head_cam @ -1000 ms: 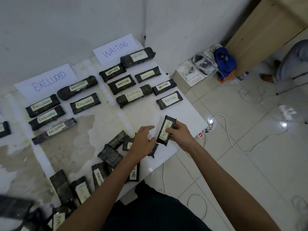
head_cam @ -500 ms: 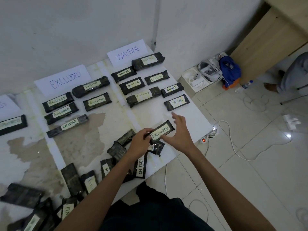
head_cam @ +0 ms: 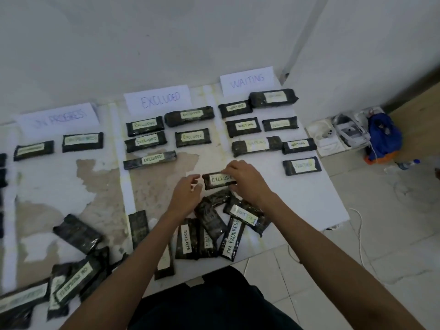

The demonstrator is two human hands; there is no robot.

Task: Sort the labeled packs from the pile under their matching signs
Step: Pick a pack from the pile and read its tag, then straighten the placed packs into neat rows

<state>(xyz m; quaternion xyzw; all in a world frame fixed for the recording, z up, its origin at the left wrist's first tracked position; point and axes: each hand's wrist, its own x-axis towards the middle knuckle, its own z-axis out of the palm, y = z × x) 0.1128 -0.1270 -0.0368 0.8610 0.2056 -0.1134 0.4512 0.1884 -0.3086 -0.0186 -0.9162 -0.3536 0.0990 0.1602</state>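
Dark mottled packs (head_cam: 220, 180) bear pale labels; white signs (head_cam: 157, 99), blue lettering.

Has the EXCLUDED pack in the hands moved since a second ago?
Yes. The held EXCLUDED pack has shifted left of the lowest WAITING pack, toward the EXCLUDED sign, and turned level.

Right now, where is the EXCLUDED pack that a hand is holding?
In the head view, the held pack is mid-table in the right hand, just past the pile and nearer than the EXCLUDED rows.
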